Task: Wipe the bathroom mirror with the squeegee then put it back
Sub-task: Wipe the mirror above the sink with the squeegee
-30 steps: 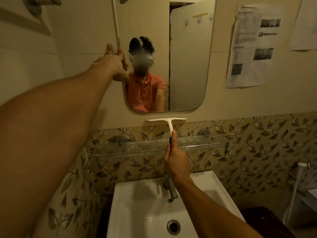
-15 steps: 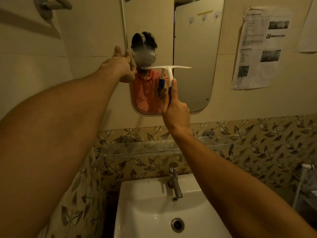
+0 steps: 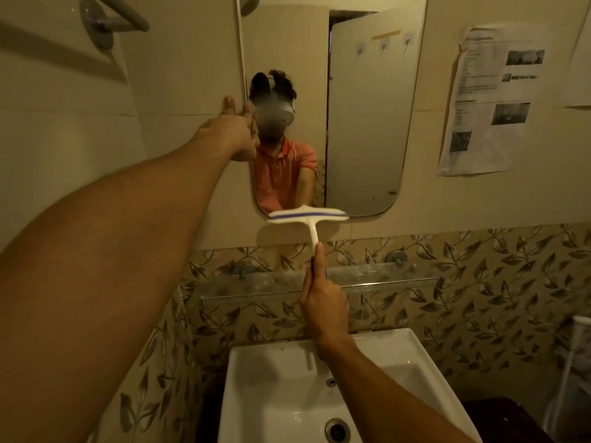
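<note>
White ceramic of the sink [image 3: 271,372] lies nearest, under the right arm. Above it the right hand [image 3: 323,303] is wrapped tightly round the blue grip of the squeegee [image 3: 308,217]. Its white blade sits level at the lower rim of the mirror [image 3: 367,123], slightly blurred. From that position a downward pass looks about finished. Whether all the glass is wiped cannot be told, and returning the tool is not yet done. A glass shelf [image 3: 256,284] juts out just below, blocking any lower travel. Farther off, the left hand [image 3: 232,129] rests with fingers outstretched on the mirror's left edge, holding nothing. Paper notices [image 3: 489,100] hang to the right.
</note>
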The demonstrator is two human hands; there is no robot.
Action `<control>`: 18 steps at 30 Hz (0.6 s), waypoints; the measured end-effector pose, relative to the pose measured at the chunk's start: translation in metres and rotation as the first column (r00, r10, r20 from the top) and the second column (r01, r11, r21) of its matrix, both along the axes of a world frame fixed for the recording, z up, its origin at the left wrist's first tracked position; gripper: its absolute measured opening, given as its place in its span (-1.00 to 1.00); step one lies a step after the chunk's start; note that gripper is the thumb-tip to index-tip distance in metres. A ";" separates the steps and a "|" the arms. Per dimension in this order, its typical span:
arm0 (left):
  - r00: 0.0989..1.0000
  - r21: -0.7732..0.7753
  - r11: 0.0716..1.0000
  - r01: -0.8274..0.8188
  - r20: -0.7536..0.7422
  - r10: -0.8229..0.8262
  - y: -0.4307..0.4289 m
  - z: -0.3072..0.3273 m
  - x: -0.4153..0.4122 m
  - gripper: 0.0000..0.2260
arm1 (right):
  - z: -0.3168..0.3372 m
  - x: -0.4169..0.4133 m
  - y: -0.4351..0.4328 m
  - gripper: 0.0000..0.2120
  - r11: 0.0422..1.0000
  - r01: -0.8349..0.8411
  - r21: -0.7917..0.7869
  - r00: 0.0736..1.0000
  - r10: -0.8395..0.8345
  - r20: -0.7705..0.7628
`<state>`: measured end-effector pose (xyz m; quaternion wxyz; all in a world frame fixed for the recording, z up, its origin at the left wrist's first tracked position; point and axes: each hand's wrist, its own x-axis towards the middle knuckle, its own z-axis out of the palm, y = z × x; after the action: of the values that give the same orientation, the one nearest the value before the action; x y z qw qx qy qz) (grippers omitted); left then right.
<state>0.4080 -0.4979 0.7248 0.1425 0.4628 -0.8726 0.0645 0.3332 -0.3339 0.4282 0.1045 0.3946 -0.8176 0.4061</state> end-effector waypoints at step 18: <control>0.998 -0.001 0.998 0.068 0.000 -0.068 -0.009 0.002 0.009 -0.11 | 0.073 -0.013 0.027 -0.44 0.936 -0.130 -0.326 0.991 0.109 -0.083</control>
<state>0.4166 -0.5071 0.7270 0.1451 0.4325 -0.8878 0.0601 0.3202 -0.3070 0.5011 0.1704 0.4331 -0.7086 0.5303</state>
